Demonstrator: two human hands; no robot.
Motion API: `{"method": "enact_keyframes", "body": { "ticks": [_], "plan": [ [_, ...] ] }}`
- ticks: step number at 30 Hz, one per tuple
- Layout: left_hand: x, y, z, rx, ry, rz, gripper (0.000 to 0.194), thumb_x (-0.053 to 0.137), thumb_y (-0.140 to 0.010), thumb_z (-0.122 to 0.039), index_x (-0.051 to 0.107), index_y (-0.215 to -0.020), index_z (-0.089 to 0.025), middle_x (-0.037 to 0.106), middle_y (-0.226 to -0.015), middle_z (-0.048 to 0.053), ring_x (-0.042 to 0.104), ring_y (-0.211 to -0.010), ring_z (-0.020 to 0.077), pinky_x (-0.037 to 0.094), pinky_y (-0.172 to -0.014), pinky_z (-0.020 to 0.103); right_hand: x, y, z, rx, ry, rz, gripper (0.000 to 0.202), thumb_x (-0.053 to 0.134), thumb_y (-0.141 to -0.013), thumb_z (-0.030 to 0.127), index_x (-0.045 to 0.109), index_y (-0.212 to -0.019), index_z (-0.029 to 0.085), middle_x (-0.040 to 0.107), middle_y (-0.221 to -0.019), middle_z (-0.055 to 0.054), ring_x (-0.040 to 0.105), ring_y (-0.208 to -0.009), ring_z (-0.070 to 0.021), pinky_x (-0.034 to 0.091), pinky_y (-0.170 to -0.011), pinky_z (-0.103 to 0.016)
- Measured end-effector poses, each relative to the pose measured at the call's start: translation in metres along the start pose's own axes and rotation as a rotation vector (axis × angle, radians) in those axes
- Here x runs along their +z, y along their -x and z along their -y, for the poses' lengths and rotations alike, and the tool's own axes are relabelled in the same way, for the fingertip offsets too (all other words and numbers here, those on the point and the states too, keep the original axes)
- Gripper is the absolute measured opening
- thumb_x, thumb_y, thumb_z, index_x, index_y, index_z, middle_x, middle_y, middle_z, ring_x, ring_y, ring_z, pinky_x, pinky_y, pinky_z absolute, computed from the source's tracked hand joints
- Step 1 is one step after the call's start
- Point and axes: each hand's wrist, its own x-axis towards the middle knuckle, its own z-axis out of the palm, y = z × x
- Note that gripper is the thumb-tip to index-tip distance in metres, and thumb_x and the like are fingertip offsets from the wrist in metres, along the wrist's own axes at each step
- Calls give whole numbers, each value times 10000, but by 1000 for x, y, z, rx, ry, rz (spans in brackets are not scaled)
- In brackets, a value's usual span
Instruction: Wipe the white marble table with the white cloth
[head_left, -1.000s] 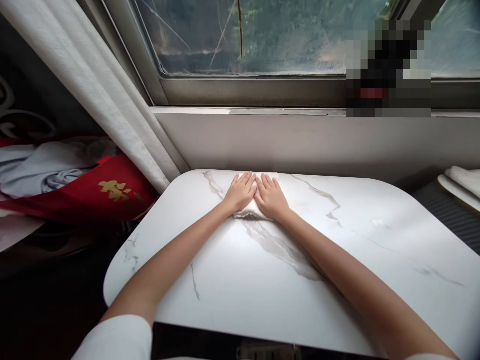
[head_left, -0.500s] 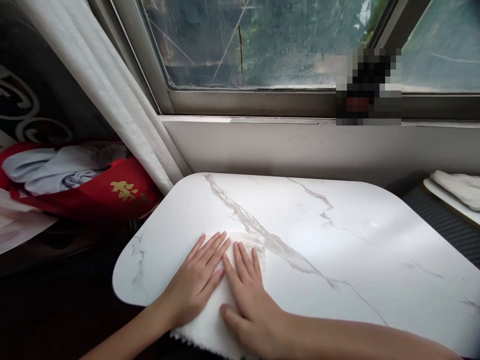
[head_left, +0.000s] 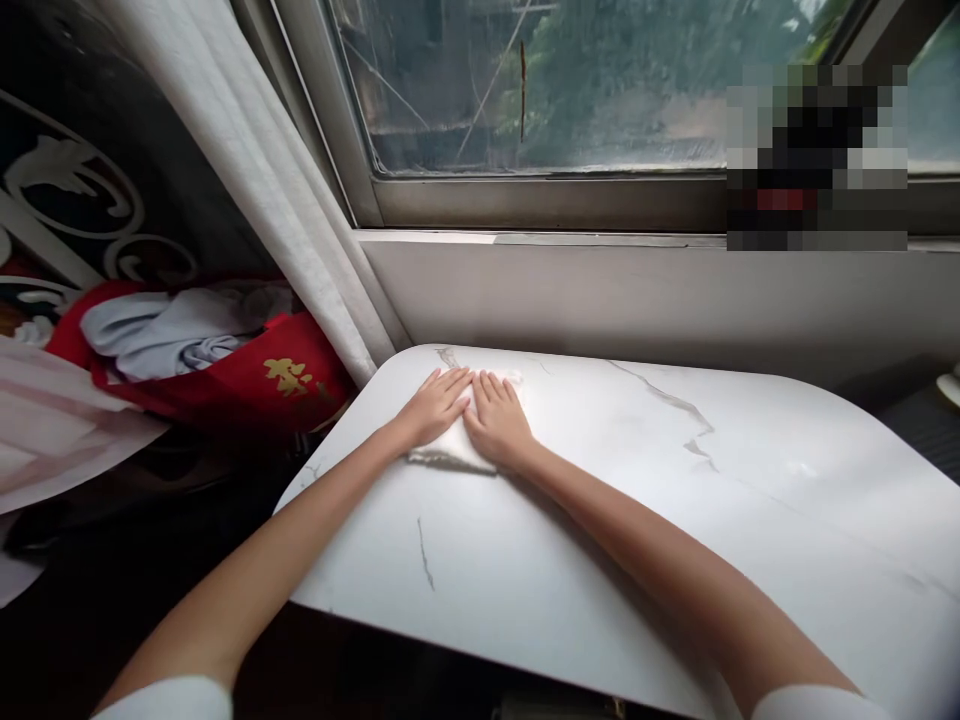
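Both of my hands lie flat, side by side, on a white cloth [head_left: 454, 446] near the far left part of a white marble-patterned table [head_left: 600, 580]. My left hand [head_left: 436, 408] presses on the cloth's left side with fingers stretched forward. My right hand [head_left: 498, 418] rests on its right side, fingers also straight, its fingertips close to those of the left. Part of the cloth is hidden under the hands; its near edge shows below them, slightly raised.
Beyond the table are a pale wall [head_left: 570, 300] and a window [head_left: 600, 90]. A white curtain [head_left: 247, 170] hangs at the left. Below it a red bag [head_left: 315, 375] holds grey-blue cloth [head_left: 172, 325]. A blurred-out patch [head_left: 817, 160] covers part of the sill.
Both hands and the cloth have slid forward across the table, from its near edge toward the far edge. My arms are now stretched out. The view has shifted a little to the left.
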Motion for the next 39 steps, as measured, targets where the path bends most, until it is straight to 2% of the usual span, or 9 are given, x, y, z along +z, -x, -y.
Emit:
{"method": "enact_keyframes", "body": {
  "ticks": [4, 7, 11, 15, 21, 27, 32, 35, 39],
  "plan": [
    [6, -58, 37, -54, -20, -8, 473, 244, -950, -287, 350, -1390, -149, 346, -1457, 72, 252, -1356, 150, 129, -1118, 372, 9, -64, -21, 26, 108, -46, 587, 269, -927, 329, 283, -1408, -8, 267, -1481, -170, 202, -1374, -242, 109, -1121, -394],
    [10, -82, 54, -73, -35, -19, 452, 258, -956, -291, 375, -1376, -169, 364, -1448, 69, 281, -1344, 156, 140, -1113, 376, 15, -91, -28, 60, 147, -101, 570, 270, -921, 299, 310, -1394, -16, 304, -1465, -179, 226, -1364, -249, 120, -1112, -404],
    [13, -92, 64, -57, -33, -35, 441, 271, -955, -268, 390, -1365, -154, 382, -1436, 79, 302, -1334, 157, 138, -1115, 373, 20, -104, -31, 56, 164, -132, 557, 271, -922, 297, 340, -1380, -12, 345, -1444, -184, 263, -1347, -250, 125, -1103, -404],
    [13, -83, 58, -54, -44, -51, 452, 272, -951, -239, 369, -1375, -116, 365, -1443, 99, 271, -1351, 180, 137, -1118, 390, 18, -99, -31, 50, 161, -108, 555, 256, -929, 307, 328, -1392, 9, 331, -1456, -166, 250, -1354, -233, 114, -1104, -395],
    [2, -29, 37, -12, 4, -34, 465, 271, -947, -249, 357, -1382, -107, 329, -1460, 107, 237, -1365, 182, 128, -1123, 399, 21, -51, 1, 24, 169, -86, 565, 249, -931, 293, 293, -1404, -13, 288, -1468, -192, 201, -1371, -262, 79, -1110, -414],
    [-27, 76, 20, 41, 83, 13, 460, 253, -955, -274, 368, -1382, -151, 341, -1457, 73, 238, -1364, 156, 126, -1129, 388, 28, 27, 74, -50, 43, 32, 627, 286, -915, 321, 212, -1419, -44, 166, -1495, -217, 66, -1389, -311, 14, -1108, -506],
    [-45, 158, 6, -119, 146, 41, 458, 241, -974, -319, 362, -1390, -171, 323, -1467, 59, 224, -1369, 165, 138, -1129, 400, 28, 71, 124, -192, -166, 200, 738, 408, -875, 381, 163, -1430, -40, 72, -1497, -229, -44, -1381, -320, -28, -1098, -548],
    [-47, 180, 2, -182, 139, 2, 458, 230, -980, -324, 355, -1396, -178, 329, -1466, 46, 226, -1369, 162, 138, -1131, 393, 30, 78, 137, -204, -242, 237, 737, 420, -871, 382, 160, -1440, -9, 76, -1503, -207, -61, -1381, -305, -24, -1098, -552],
    [-39, 167, 11, -190, 96, -42, 457, 230, -977, -328, 377, -1386, -185, 357, -1452, 45, 254, -1359, 165, 140, -1130, 383, 32, 55, 130, -126, -252, 216, 644, 314, -913, 350, 188, -1435, -6, 137, -1506, -183, 27, -1393, -277, 29, -1112, -511]
  ]
}}
